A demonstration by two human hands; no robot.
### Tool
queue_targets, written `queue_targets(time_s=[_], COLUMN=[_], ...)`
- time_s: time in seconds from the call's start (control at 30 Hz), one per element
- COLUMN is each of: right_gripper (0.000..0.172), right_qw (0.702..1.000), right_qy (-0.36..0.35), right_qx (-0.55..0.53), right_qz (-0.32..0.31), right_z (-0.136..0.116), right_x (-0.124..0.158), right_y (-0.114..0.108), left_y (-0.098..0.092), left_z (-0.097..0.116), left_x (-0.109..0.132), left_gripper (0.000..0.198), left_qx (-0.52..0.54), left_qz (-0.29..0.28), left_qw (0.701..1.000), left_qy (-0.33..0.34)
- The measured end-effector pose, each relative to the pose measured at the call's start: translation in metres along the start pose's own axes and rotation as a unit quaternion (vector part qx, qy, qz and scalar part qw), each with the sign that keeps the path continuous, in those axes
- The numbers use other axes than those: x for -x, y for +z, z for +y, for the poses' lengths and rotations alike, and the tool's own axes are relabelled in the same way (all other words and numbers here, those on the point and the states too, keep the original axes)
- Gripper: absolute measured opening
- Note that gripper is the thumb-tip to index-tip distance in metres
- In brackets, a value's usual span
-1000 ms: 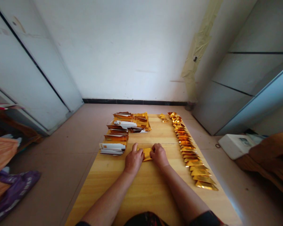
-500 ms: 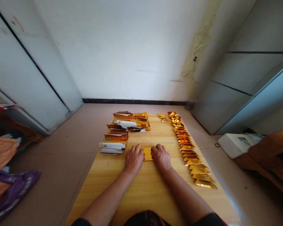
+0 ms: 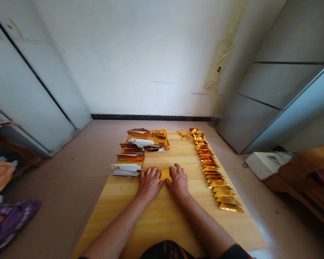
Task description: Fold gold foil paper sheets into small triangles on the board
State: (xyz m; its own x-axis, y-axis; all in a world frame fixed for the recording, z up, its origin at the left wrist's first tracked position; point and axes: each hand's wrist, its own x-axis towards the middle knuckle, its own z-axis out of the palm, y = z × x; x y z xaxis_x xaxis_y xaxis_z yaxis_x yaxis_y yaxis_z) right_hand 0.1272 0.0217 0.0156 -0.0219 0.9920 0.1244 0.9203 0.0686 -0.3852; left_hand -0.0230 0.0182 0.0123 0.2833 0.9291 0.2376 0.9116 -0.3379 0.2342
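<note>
Both hands nearly flat, fingers open, no grip: left hand (image 3: 149,185) and right hand (image 3: 179,182) closer together than a moment ago, fingertips resting on either side of a folded gold foil piece (image 3: 165,175). Foil lies mid-way across a wooden table (image 3: 162,223). To its right, a long row of gold foil triangles (image 3: 212,165); to its left, stacked gold-and-white foil strips (image 3: 131,156).

**Two bare hands, palms down, side by side.**
Left hand (image 3: 149,185) and right hand (image 3: 178,182) lie flat, fingers forward and a little apart, forearms (image 3: 205,223) angling inward (a dark sleeve (image 3: 236,251) shows at the bottom edge).
</note>
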Motion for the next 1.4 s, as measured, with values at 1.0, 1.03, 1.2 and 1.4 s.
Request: queue_targets(time_s=[1.0,1.03,1.2,1.4], right_gripper=[0.022,0.022,0.026,0.027], right_qw=[0.998,0.998,0.996,0.996], right_qy=[-0.059,-0.060,-0.076,-0.079], right_qx=[-0.013,-0.014,-0.032,-0.041], right_qz=[0.030,0.028,0.019,0.000], right_z=[0.018,0.019,0.030,0.040], right_x=[0.042,0.041,0.038,0.031], right_y=[-0.006,-0.006,-0.004,-0.003], left_y=[-0.003,-0.004,-0.013,-0.016], left_z=[-0.006,-0.007,-0.010,-0.012], left_x=[0.021,0.020,0.016,0.012], left_gripper=[0.046,0.047,0.051,0.054], left_qx=[0.016,0.016,0.019,0.017], left_qz=[-0.141,-0.150,-0.206,-0.251], left_qw=[0.988,0.986,0.976,0.966], left_qy=[-0.068,-0.067,-0.062,-0.062])
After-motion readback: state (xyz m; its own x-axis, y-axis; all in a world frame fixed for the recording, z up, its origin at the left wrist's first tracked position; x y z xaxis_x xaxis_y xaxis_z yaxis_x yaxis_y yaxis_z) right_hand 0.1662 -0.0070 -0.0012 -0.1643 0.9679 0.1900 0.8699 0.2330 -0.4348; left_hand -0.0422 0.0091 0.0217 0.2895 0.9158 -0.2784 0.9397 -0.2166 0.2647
